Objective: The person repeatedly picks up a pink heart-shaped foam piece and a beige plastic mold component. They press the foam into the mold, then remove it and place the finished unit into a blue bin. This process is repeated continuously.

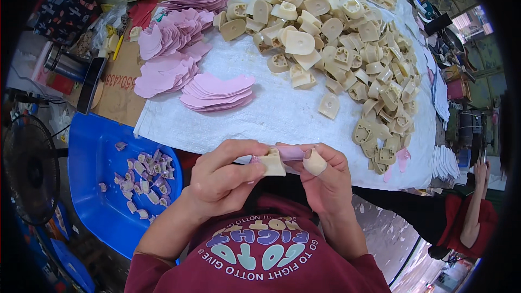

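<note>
In front of my chest, my left hand (221, 178) pinches a cream plastic shoe heel (273, 164) between thumb and fingers. My right hand (332, 183), with beige tape on its thumb, grips the far end of a pink sheet piece (292, 153). That piece stretches between the two hands and runs against the heel; its other end is partly hidden by my left fingers. Beyond my hands lie stacks of cut pink pieces (218, 92) to the left. A large heap of bare cream heels (339, 54) covers the middle and right of the white cloth (184, 125).
A blue tub (97, 157) at my left contains several pink-covered heels (142, 184). Left of it stands a black fan (30, 168). A phone (91, 86) is propped at the table's left edge. Another person's arm (471, 220) shows at the far right.
</note>
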The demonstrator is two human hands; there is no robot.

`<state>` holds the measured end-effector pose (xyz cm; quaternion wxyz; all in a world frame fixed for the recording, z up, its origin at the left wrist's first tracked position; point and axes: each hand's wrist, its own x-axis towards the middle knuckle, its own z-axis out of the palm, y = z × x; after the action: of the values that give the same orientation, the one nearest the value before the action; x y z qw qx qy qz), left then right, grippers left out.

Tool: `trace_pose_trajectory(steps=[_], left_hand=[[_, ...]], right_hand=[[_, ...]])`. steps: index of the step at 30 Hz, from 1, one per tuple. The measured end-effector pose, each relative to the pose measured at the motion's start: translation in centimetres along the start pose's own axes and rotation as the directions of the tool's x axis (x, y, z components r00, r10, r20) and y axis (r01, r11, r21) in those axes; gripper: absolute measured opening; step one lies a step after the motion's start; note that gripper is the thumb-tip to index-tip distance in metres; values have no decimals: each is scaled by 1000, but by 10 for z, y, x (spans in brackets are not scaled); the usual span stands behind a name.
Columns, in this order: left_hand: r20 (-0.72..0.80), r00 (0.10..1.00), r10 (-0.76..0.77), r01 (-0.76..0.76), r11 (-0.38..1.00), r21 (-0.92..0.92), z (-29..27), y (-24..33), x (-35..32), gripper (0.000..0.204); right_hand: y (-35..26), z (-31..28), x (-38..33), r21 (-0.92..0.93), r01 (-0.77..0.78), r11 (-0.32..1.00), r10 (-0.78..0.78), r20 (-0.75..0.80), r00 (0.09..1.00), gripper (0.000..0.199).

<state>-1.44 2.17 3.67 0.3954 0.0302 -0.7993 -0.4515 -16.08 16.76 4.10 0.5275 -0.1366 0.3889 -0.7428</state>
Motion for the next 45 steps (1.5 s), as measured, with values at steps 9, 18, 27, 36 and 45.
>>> trace_pose_trajectory(steps=[9,18,27,36,45], left_hand=[[25,1000,10,-16,974,228,14,-12,-2,27],[-100,947,-304,290,948,-133,26,-16,-9,19],[39,765,-642,596,683,-422,37,-13,-6,14],[143,674,-725,683,538,-495,34,-23,-15,13],[242,687,-685,723,610,-325,25,-20,-17,13]], right_hand=[[13,30,1,-511,97,854,-196,-144,970,25],[27,3,17,-854,465,234,-505,302,808,34],[24,-22,28,-398,158,903,-155,41,987,15],[14,-18,30,-851,374,369,-348,246,904,11],[3,-15,31,-888,383,253,-185,344,921,8]])
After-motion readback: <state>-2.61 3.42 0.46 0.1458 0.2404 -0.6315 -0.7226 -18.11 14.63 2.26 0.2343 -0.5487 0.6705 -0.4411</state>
